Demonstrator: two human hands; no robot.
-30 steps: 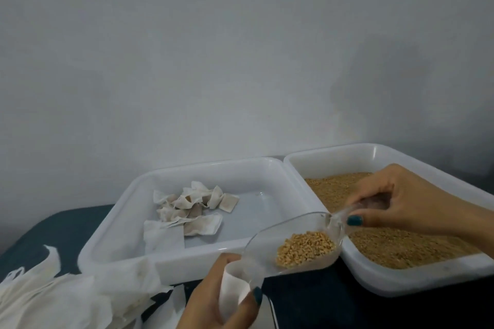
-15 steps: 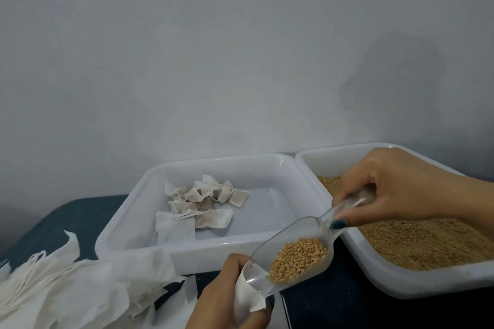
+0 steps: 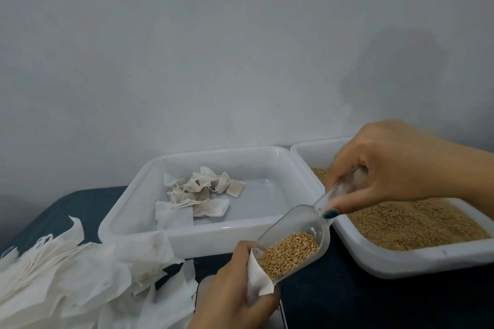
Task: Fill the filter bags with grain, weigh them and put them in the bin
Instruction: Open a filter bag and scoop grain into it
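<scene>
My right hand (image 3: 390, 165) grips the handle of a clear plastic scoop (image 3: 302, 224), tilted down to the left, with golden grain (image 3: 290, 254) piled at its mouth. My left hand (image 3: 235, 291) pinches a small white filter bag (image 3: 258, 283) held open, and the scoop's lip sits inside the bag's mouth. A white bin (image 3: 133, 222) in the middle holds several filled filter bags (image 3: 203, 195). To the right, a white tray (image 3: 401, 264) is full of grain (image 3: 417, 224).
A loose heap of empty white filter bags (image 3: 69, 278) lies at the lower left on the dark tabletop (image 3: 361, 302). Under my left hand shows the edge of a flat device (image 3: 203, 288), mostly hidden. A plain grey wall (image 3: 213, 48) stands behind the trays.
My right hand lifted the scoop's handle and tipped it steeper; the grain slid down to its mouth. The scoop's lip went into the bag held by my left hand.
</scene>
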